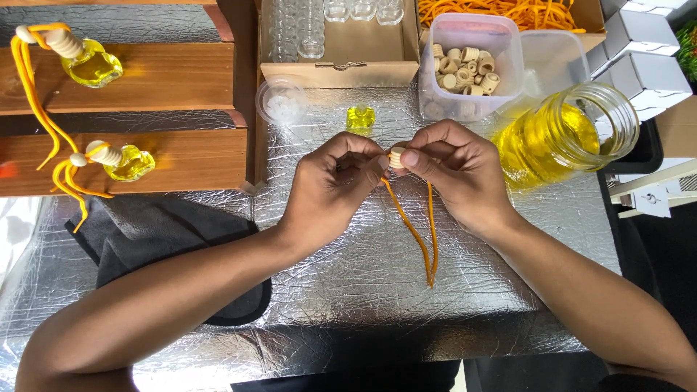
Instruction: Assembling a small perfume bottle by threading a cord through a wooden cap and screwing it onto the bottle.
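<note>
Two hands: both meet above the middle of the surface, fingertips together around one small piece.
Surface (pixel 377 290): covered in crinkled silver foil, carrying everything below.
Wooden racks (pixel 167 76): two stepped boards at the left, each holding a finished small bottle of yellow liquid (pixel 93 64) with a wooden cap and an orange cord.
Dark cloth (pixel 145 232): lies at the left of the foil, partly under the left forearm.
Cardboard box (pixel 337 54): at the far edge, holding rows of empty clear glass bottles.
Glass jar (pixel 563 134): on its side at the right, mouth turned right, partly full of yellow liquid — just beside the right hand.
Clear tub (pixel 468 65): behind the right hand, holding wooden caps.
Left hand (pixel 334 185): fingers pressed together, pinching the bead end of the cord from the left.
Right hand (pixel 454 170): thumb and forefinger pinch the wooden bead from the right, the other fingers curled.
Orange cord (pixel 428 232): a doubled loop hanging from the bead down towards the person, its end resting on the foil.
Round clear lid (pixel 282 101): lies in front of the cardboard box.
Small filled bottle (pixel 360 117): uncapped, standing just behind the hands.
Wooden bead (pixel 396 157): pale, held between both hands' fingertips — above the foil, not touching it.
</note>
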